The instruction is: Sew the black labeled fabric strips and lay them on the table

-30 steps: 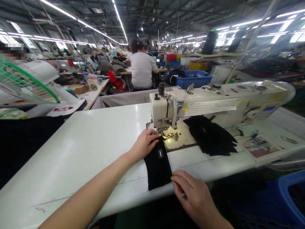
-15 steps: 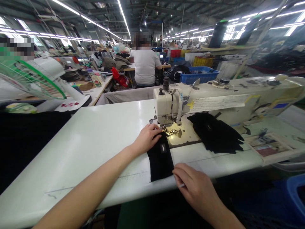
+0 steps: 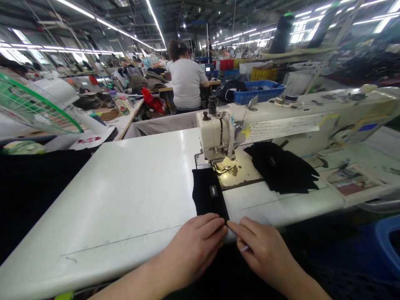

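A black fabric piece (image 3: 204, 191) with a small dark label lies flat on the pale sewing table, its far edge by the presser foot of the sewing machine (image 3: 215, 137). At its near end, by the table's front edge, my left hand (image 3: 200, 241) is closed on the fabric, fingertips together at the near right corner. My right hand (image 3: 261, 246) pinches at that same corner from the right side. A small whitish object (image 3: 244, 248) shows between its curled fingers; its kind is not clear.
Right of the needle, a stack of black fabric pieces (image 3: 281, 168) lies against the machine. Beyond it is a parts tray (image 3: 353, 179). A green-rimmed fan (image 3: 40, 100) stands at left, a blue basket (image 3: 259, 92) behind the machine. Ahead, a person in a white shirt (image 3: 187, 83) sits turned away.
My left hand has moved from the presser foot back to the fabric's near end, beside my right hand. My right hand stays near the same corner. The fabric lies nearly where it was.
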### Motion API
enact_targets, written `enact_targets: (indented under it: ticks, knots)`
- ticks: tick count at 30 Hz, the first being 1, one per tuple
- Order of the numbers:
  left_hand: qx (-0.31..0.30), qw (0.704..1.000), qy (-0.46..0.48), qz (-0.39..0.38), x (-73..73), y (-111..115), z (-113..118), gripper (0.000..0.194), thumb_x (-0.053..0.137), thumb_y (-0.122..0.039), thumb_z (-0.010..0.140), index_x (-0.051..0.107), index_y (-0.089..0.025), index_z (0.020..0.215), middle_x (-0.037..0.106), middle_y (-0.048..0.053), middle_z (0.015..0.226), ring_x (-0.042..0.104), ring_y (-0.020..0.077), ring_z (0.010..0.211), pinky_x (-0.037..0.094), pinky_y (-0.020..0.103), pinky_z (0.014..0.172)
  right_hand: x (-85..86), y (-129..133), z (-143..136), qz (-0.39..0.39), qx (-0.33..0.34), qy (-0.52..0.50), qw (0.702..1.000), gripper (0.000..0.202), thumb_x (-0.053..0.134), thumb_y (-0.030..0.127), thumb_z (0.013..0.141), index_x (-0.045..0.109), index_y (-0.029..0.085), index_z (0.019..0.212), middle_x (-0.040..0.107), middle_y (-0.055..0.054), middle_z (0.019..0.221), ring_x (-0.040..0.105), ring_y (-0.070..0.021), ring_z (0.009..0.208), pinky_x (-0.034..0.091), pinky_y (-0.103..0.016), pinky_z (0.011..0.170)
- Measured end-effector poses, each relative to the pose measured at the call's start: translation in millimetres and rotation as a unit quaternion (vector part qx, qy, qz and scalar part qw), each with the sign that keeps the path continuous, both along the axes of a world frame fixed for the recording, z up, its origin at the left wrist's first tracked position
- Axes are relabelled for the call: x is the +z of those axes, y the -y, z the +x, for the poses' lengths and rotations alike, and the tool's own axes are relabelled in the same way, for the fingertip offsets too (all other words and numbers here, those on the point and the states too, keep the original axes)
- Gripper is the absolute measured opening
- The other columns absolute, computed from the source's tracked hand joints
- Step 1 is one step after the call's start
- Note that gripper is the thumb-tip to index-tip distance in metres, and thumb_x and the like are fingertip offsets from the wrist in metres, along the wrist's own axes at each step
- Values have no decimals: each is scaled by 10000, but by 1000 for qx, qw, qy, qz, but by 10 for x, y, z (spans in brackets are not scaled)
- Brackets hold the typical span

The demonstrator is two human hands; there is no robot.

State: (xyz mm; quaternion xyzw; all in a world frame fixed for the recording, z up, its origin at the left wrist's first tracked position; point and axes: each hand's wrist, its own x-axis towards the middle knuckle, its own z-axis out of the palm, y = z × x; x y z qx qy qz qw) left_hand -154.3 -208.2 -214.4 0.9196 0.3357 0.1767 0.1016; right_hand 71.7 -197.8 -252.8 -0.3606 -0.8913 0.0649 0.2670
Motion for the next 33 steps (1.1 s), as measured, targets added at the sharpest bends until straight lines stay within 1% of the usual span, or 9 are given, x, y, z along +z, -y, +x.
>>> enact_targets:
  ticks: [2, 5, 8, 10, 14, 24, 27, 30, 33]
  knots:
    - [5, 1000, 13, 20, -53, 4, -22, 363, 472, -162, 969, 558, -175, 1322, 671, 129, 1248, 610, 262, 1194, 586, 407, 967, -3, -7, 0, 2, 3, -3, 1000, 424, 426, 37, 835, 640, 162, 1180, 589, -15, 758, 580, -173, 628, 383, -302, 531]
    - [12, 999, 41, 4, -85, -57, -35, 347, 479, -151, 959, 569, -176, 1293, 681, 121, 1215, 618, 248, 1165, 585, 393, 968, 12, -37, -13, -6, 10, -8, 1000, 426, 416, 27, 839, 643, 151, 1178, 605, -13, 742, 593, -175, 628, 393, -309, 548]
    - [12, 999, 36, -22, -54, -95, -23, 308, 476, -137, 957, 600, -185, 1235, 678, 110, 1199, 615, 241, 1138, 585, 377, 947, 26, -84, -32, -9, 13, -12, 1000, 401, 419, 34, 846, 655, 153, 1147, 624, -13, 737, 605, -177, 631, 400, -314, 563]
    - [13, 999, 26, -29, -27, -101, -14, 312, 484, -133, 952, 600, -182, 1237, 666, 110, 1222, 607, 244, 1140, 582, 376, 948, 31, -117, -45, -9, 12, -14, 1000, 369, 425, 45, 855, 662, 162, 1113, 638, -15, 743, 612, -178, 637, 400, -314, 573]
    - [10, 1000, 15, -22, -7, -126, -18, 354, 495, -130, 944, 577, -171, 1286, 636, 109, 1299, 583, 254, 1183, 567, 389, 987, 38, -179, -68, -25, 9, -13, 1000, 311, 437, 63, 858, 668, 184, 1027, 657, -20, 759, 619, -180, 648, 397, -313, 588]
    - [9, 1000, 11, -19, -2, -325, -54, 312, 478, -167, 985, 587, -160, 1277, 648, 111, 1254, 587, 248, 1152, 564, 399, 985, 79, -373, -142, -53, -9, -1, 999, 273, 476, 66, 835, 679, 202, 955, 668, -11, 759, 635, -168, 663, 400, -291, 612]
    - [8, 1000, 5, -19, 21, -376, -63, 301, 477, -177, 990, 596, -168, 1266, 645, 111, 1251, 589, 242, 1150, 563, 399, 989, 96, -431, -158, -55, -17, 15, 998, 282, 500, 62, 821, 693, 199, 972, 680, -13, 764, 648, -173, 675, 403, -286, 618]
    - [7, 1000, -1, -13, 35, -434, -68, 282, 474, -180, 993, 610, -163, 1240, 648, 116, 1236, 596, 241, 1143, 568, 400, 982, 134, -498, -175, -77, -30, 42, 996, 288, 527, 79, 832, 705, 209, 1016, 703, -14, 801, 664, -176, 706, 417, -282, 639]
    - [8, 1000, -2, -3, 23, -499, -73, 275, 475, -182, 993, 612, -151, 1229, 655, 122, 1216, 603, 244, 1128, 574, 400, 972, 166, -570, -199, -85, -42, 67, 993, 273, 526, 86, 836, 709, 220, 987, 712, -12, 814, 677, -187, 727, 431, -289, 651]
